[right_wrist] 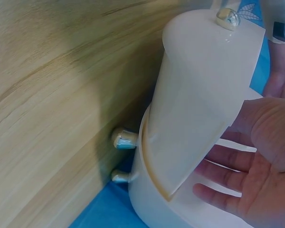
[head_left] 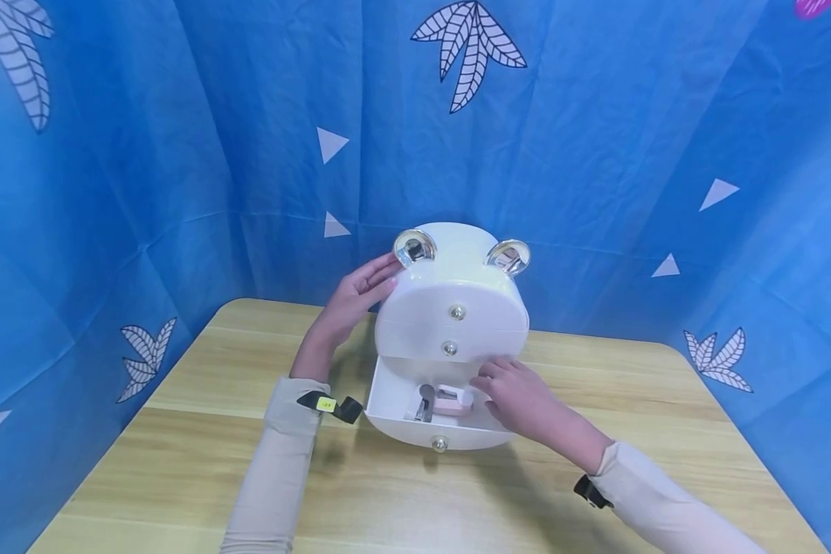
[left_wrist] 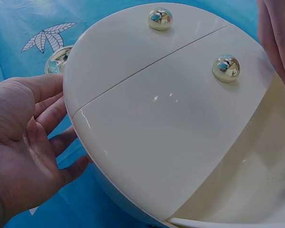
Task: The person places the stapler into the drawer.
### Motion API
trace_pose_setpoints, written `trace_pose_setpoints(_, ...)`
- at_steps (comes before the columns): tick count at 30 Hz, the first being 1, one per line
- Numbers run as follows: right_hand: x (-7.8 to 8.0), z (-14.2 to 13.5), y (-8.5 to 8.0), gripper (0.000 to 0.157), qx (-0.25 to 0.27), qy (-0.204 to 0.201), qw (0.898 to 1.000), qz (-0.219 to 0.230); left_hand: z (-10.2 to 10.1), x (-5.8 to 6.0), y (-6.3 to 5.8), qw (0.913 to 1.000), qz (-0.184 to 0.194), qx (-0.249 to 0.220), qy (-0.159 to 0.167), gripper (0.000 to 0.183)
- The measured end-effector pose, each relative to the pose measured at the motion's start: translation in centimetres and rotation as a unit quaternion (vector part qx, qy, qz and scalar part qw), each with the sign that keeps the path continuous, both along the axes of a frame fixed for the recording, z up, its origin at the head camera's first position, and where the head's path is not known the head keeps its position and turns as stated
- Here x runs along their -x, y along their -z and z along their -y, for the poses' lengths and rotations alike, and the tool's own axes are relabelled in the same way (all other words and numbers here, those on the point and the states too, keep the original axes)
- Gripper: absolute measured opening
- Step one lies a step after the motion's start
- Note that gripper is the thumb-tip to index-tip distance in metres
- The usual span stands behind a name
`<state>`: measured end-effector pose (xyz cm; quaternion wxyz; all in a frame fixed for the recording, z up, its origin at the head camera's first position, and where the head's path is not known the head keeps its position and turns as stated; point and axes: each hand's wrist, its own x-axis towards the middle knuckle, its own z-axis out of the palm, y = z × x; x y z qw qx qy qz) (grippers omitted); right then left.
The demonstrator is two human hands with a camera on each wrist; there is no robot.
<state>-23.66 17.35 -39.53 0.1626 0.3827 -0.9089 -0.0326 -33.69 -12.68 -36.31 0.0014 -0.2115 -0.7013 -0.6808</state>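
Note:
A white drawer box (head_left: 457,288) with two round shiny ears stands on the table, its bottom drawer (head_left: 471,438) pulled out. My left hand (head_left: 360,296) touches the box's left side; in the left wrist view its fingers lie against the side wall. Over the right part of the drawer is my right hand (head_left: 522,400), fingers slightly bent, reaching inside past the drawer's side wall (right_wrist: 199,90). I see nothing held in it, though some fingertips are partly hidden. Inside the drawer lie a pink and white small item (head_left: 452,402) and a dark and silver slim item (head_left: 425,403), left of the hand.
Gold-coloured knobs (head_left: 457,312) stick out from the drawer fronts. The light wooden table (head_left: 201,462) extends around the box. A blue patterned cloth (head_left: 595,154) hangs behind and at both sides. Each wrist wears a black strap (head_left: 346,409).

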Motion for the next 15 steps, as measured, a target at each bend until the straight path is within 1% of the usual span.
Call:
trace_pose_setpoints(5,0.0,0.1,0.0,0.032,0.006,0.001,1.000,0.001,0.1,0.1,0.1,1.0000,0.002,0.000,-0.001,0.056)
trace_pose_setpoints(9,-0.2,0.3,-0.1,0.033,0.032,-0.002,0.999,-0.005,0.1,0.1,0.1,1.0000,0.006,0.003,-0.003,0.056)
trace_pose_setpoints(11,-0.4,0.5,-0.2,0.032,0.062,-0.010,0.998,-0.009,0.1,0.1,0.1,1.0000,0.007,0.004,-0.003,0.057)
trace_pose_setpoints(13,-0.9,0.8,-0.4,0.031,0.106,-0.019,0.994,-0.005,0.1,0.1,0.1,1.0000,0.006,0.004,-0.003,0.056)
trace_pose_setpoints(14,-1.3,1.0,-0.6,0.031,0.135,-0.028,0.990,0.009,0.0,0.1,0.1,1.0000,0.005,0.003,-0.002,0.056)
trace_pose_setpoints(15,-1.6,1.1,-0.7,0.030,0.169,-0.037,0.984,0.035,0.0,0.1,0.1,1.0000,0.005,0.003,-0.002,0.056)
